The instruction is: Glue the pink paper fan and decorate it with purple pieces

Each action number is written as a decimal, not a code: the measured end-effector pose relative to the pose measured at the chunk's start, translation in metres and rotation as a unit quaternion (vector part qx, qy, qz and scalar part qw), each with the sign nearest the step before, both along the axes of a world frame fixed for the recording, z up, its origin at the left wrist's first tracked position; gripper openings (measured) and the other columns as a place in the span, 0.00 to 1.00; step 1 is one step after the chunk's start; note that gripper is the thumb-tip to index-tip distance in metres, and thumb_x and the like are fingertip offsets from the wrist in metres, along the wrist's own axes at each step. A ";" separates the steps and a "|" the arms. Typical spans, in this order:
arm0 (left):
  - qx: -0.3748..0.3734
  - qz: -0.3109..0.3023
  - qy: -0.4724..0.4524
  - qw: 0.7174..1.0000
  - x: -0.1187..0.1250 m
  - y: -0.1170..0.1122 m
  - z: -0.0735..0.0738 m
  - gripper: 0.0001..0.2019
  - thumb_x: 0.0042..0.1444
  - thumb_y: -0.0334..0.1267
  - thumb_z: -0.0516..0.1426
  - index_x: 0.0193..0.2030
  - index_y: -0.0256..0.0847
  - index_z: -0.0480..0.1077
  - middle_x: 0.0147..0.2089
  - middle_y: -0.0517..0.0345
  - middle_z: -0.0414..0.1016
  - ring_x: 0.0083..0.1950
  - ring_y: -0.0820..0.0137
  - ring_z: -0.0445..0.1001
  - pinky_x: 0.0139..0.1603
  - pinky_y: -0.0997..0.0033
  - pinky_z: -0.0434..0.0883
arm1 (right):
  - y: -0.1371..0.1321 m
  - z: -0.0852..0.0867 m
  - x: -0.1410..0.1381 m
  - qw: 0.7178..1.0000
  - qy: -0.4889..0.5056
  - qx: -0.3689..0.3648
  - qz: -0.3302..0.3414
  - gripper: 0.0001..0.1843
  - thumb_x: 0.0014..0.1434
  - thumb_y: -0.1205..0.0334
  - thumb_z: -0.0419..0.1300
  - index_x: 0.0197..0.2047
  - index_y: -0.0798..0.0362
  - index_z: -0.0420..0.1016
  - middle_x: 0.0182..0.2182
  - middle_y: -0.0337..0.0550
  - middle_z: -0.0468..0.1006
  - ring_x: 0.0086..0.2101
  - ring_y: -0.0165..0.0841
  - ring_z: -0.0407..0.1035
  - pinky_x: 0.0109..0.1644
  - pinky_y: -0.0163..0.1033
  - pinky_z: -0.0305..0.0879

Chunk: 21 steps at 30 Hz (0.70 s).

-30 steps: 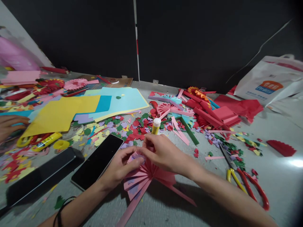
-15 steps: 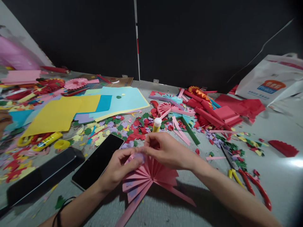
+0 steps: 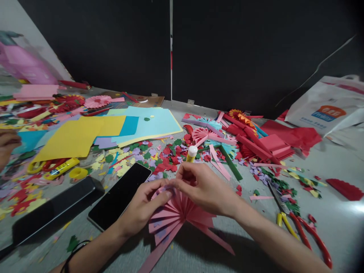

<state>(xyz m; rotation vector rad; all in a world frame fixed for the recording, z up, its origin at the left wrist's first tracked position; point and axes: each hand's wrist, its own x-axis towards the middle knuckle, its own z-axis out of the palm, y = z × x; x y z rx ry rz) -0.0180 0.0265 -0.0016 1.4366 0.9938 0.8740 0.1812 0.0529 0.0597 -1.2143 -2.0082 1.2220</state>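
The pink fan (image 3: 178,214) sits just below both hands, its pleats spread and a lilac scrap (image 3: 161,188) at the hub. The left hand (image 3: 140,208) grasps the fan's top edge, fingers curled over it. The right hand (image 3: 203,189) comes in from the other side, fingers bent, meeting the left at the hub; whether it pinches paper, I cannot tell. The work in hand is at that hub. Just beyond the fan stands a glue stick (image 3: 192,153) — uncapped or not is unclear — with a phone (image 3: 119,195) beside it, left, and scissors (image 3: 295,227) to the right.
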 end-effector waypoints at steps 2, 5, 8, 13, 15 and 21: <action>0.008 0.002 0.001 1.000 0.000 0.000 0.003 0.15 0.62 0.49 0.59 0.32 0.38 0.74 0.28 0.60 0.69 0.31 0.71 0.64 0.32 0.72 0.63 | 0.000 -0.001 -0.001 1.000 0.009 0.002 -0.003 0.12 0.66 0.60 0.61 0.30 0.52 0.69 0.25 0.34 0.71 0.26 0.27 0.62 0.29 0.37 0.56; 0.014 -0.004 -0.010 1.000 -0.001 -0.001 0.003 0.17 0.63 0.50 0.58 0.32 0.38 0.73 0.27 0.61 0.67 0.29 0.72 0.61 0.30 0.72 0.60 | 0.000 -0.004 -0.002 1.000 0.020 -0.006 -0.002 0.12 0.66 0.59 0.60 0.30 0.52 0.69 0.26 0.34 0.72 0.27 0.28 0.63 0.30 0.37 0.58; 0.001 -0.009 -0.022 1.000 -0.001 -0.001 0.002 0.18 0.64 0.51 0.57 0.30 0.38 0.70 0.28 0.62 0.64 0.29 0.73 0.58 0.30 0.72 0.59 | -0.001 -0.004 -0.001 1.000 0.016 -0.021 -0.001 0.12 0.67 0.59 0.59 0.31 0.52 0.69 0.26 0.34 0.71 0.27 0.28 0.63 0.31 0.37 0.59; -0.005 -0.014 -0.034 0.999 0.000 -0.002 0.002 0.19 0.65 0.51 0.56 0.30 0.38 0.69 0.29 0.62 0.63 0.31 0.72 0.58 0.33 0.71 0.59 | -0.006 0.002 0.002 0.999 -0.024 -0.026 0.031 0.09 0.68 0.55 0.60 0.39 0.51 0.72 0.30 0.35 0.74 0.29 0.29 0.65 0.32 0.37 0.59; -0.007 -0.011 -0.034 0.999 0.001 -0.002 0.003 0.18 0.65 0.50 0.56 0.30 0.38 0.69 0.29 0.61 0.64 0.32 0.71 0.60 0.34 0.71 0.60 | -0.008 0.004 0.003 0.997 -0.060 -0.007 0.044 0.05 0.65 0.58 0.62 0.41 0.50 0.72 0.31 0.35 0.74 0.30 0.29 0.65 0.33 0.37 0.58; -0.020 -0.006 -0.028 0.999 0.001 -0.005 0.002 0.17 0.66 0.49 0.57 0.31 0.38 0.69 0.32 0.60 0.66 0.33 0.72 0.61 0.33 0.71 0.60 | -0.008 0.003 0.001 0.991 -0.119 0.032 0.041 0.09 0.59 0.68 0.60 0.30 0.51 0.64 0.25 0.33 0.69 0.27 0.28 0.60 0.30 0.38 0.51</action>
